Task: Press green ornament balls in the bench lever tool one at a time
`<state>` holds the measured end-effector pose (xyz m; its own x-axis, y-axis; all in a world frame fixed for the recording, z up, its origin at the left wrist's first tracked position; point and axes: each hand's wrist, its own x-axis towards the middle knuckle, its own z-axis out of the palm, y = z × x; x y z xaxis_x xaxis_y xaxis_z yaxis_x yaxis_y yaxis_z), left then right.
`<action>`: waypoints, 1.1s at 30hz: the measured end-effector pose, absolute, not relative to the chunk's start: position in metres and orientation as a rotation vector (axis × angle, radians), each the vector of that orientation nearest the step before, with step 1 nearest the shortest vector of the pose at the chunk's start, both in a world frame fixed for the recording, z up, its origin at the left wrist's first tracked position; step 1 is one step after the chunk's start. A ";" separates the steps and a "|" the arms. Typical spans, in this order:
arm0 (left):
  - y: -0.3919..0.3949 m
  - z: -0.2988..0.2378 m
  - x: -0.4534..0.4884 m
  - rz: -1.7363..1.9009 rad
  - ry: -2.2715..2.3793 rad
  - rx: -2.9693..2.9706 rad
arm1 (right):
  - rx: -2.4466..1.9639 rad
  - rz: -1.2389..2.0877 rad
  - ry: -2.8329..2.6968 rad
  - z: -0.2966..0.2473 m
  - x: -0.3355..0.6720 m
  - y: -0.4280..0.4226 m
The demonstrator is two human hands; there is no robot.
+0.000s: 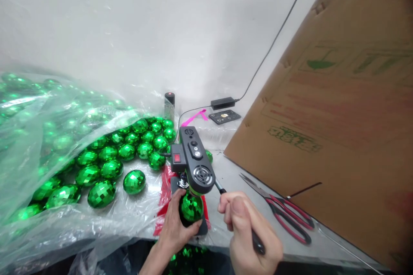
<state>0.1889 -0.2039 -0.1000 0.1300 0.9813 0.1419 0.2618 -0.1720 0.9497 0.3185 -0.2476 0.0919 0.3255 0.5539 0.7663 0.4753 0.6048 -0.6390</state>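
Observation:
My left hand (176, 227) is closed round a shiny green faceted egg-shaped ornament (191, 207) and holds it under the head of a small black machine (193, 160) with a red switch. My right hand (250, 227) is closed round a thin black-handled tool (257, 240); its tip points toward the machine and the ornament. Both hands are near the table's front edge.
Several loose green ornaments (111, 167) lie on clear plastic sheeting (38, 146) at the left. Red-handled scissors (284, 212) lie to the right. A large cardboard sheet (338, 107) leans on the right. A black adapter (222, 103) and a small black can (169, 102) stand by the wall.

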 end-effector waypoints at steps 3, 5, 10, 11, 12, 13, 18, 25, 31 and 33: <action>-0.201 -0.109 0.191 1.087 1.241 1.580 | -0.974 0.044 -1.284 0.086 0.317 -0.248; -0.200 -0.114 0.192 1.098 1.235 1.594 | -0.961 0.009 -1.277 0.081 0.316 -0.249; -0.200 -0.119 0.191 1.103 1.243 1.595 | -0.934 -0.074 -1.269 0.065 0.314 -0.248; -0.200 -0.118 0.191 1.099 1.246 1.591 | -0.920 -0.095 -1.271 0.062 0.314 -0.248; -0.200 -0.118 0.191 1.096 1.249 1.587 | -0.908 -0.116 -1.274 0.059 0.314 -0.247; -0.200 -0.117 0.191 1.093 1.250 1.583 | -0.899 -0.133 -1.276 0.057 0.315 -0.246; -0.200 -0.114 0.191 1.090 1.243 1.555 | -0.923 -0.121 -1.255 0.053 0.313 -0.246; -0.198 -0.114 0.185 1.049 1.212 1.570 | -1.102 -0.042 -1.057 0.057 0.293 -0.253; -0.199 -0.113 0.188 1.082 1.250 1.562 | -1.051 -0.119 -1.193 0.050 0.302 -0.251; -0.200 -0.112 0.190 1.089 1.274 1.559 | -1.066 -0.106 -1.161 0.049 0.302 -0.251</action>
<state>0.1901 -0.1998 -0.1125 0.1110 0.9867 0.1184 0.2698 -0.1446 0.9520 0.3020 -0.2509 0.0488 0.4505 0.4329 0.7808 0.5674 0.5363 -0.6248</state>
